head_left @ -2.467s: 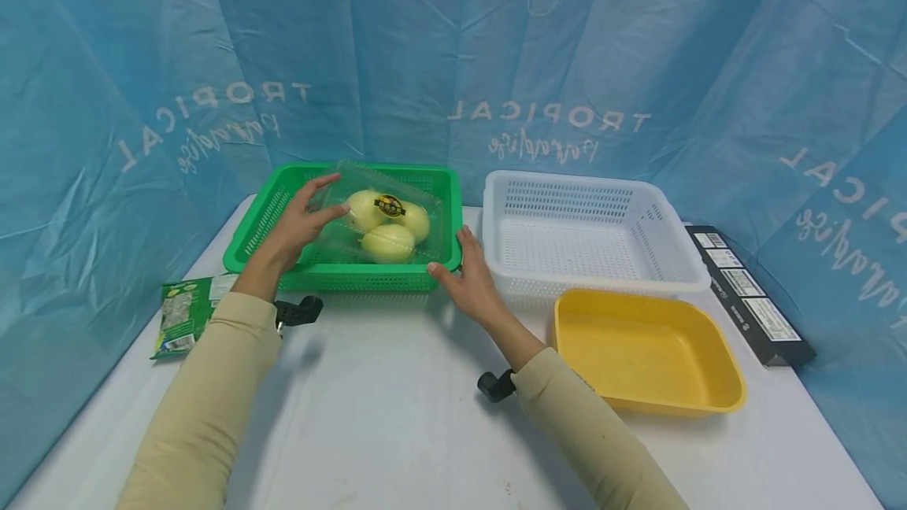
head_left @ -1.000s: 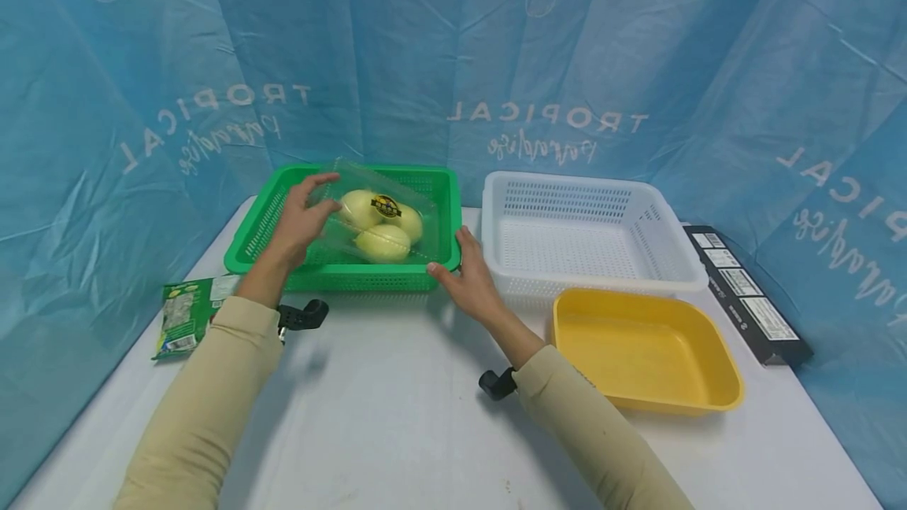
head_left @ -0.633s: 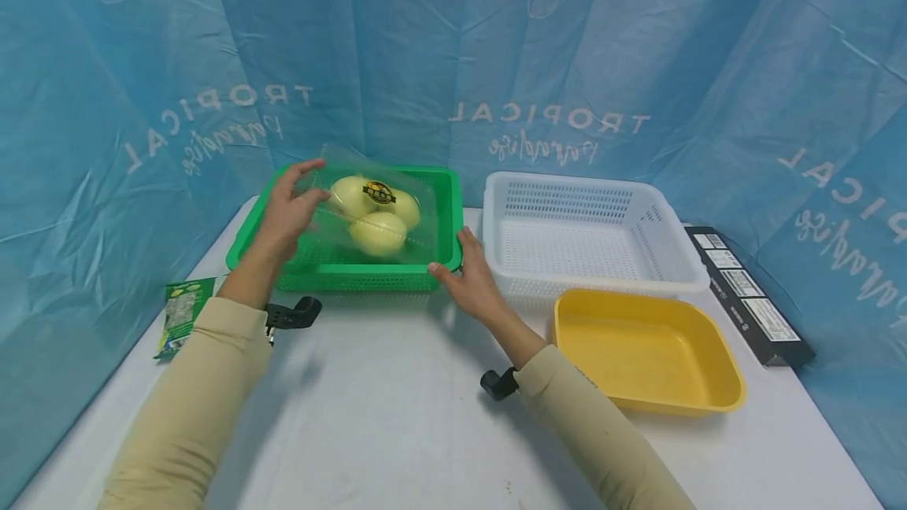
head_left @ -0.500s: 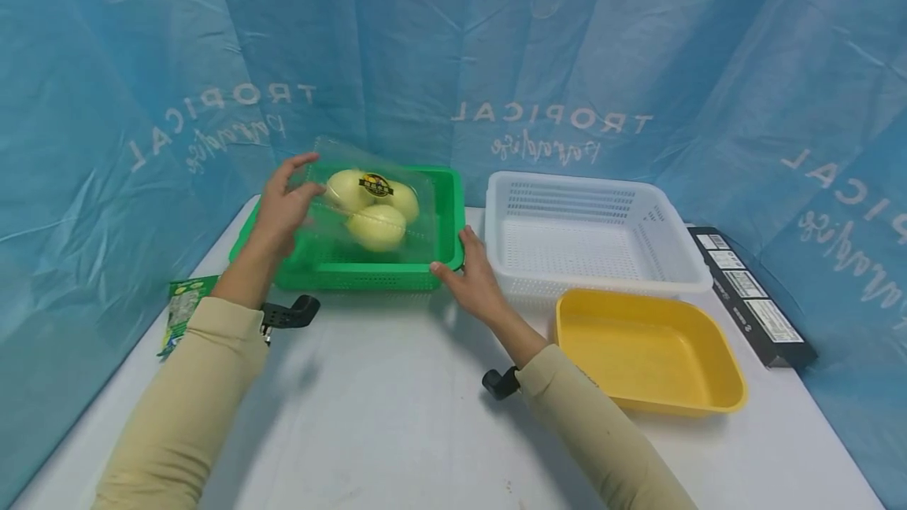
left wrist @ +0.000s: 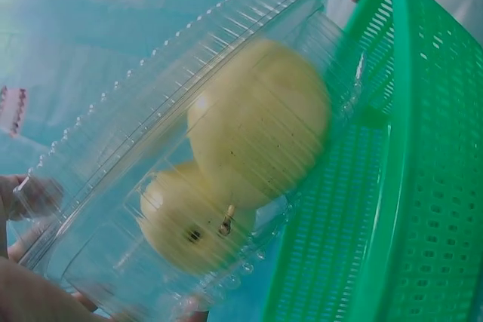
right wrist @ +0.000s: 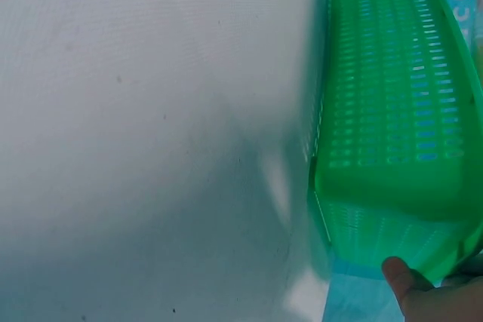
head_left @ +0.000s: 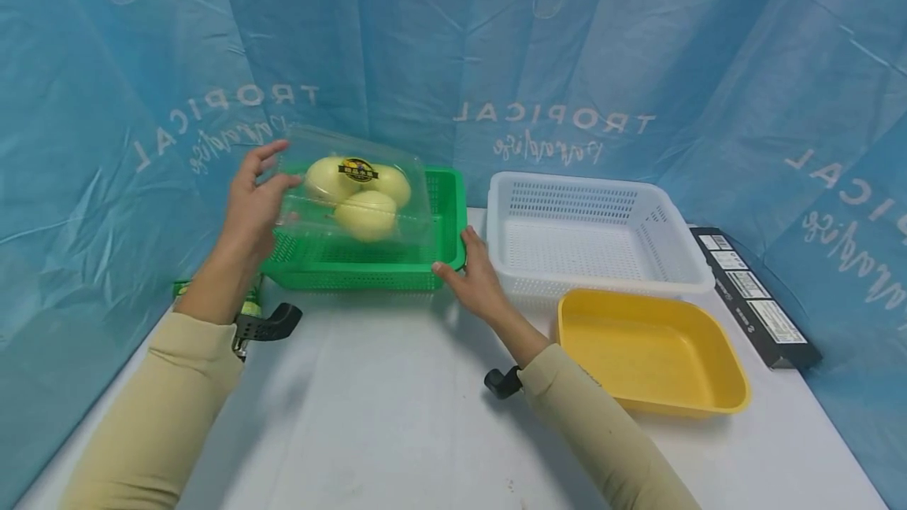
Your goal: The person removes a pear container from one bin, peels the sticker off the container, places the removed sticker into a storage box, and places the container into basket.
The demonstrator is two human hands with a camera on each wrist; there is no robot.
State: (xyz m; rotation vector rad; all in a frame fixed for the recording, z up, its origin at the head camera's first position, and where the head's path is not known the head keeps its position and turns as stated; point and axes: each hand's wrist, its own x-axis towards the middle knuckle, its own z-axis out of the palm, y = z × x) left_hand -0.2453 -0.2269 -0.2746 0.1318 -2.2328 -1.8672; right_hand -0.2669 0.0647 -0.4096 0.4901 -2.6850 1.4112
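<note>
My left hand (head_left: 253,199) grips the left end of a clear plastic clamshell box (head_left: 357,170) with a black-and-yellow label. Three pale yellow, round, pear-like fruits (head_left: 364,216) lie inside it. The box is tilted, held above a green perforated basket (head_left: 354,280). In the left wrist view only two fruits show clearly, one with its stem, and the box lid looks closed. My right hand (head_left: 473,278) holds the front right corner of the basket, thumb on the near side. From the right wrist the basket wall (right wrist: 389,186) and thumb are visible, while the other fingers are mostly hidden.
A white perforated basket (head_left: 567,287) stands right of the green one, with a yellow tub (head_left: 648,352) in front of it. Beyond lies a long black box (head_left: 758,301). A green packet (head_left: 251,301) is mostly behind my left forearm. Blue curtains surround the white table (head_left: 375,400).
My left hand has lifted the fruit box up and to the left, from inside the green basket to above it. The right hand stays on the basket corner.
</note>
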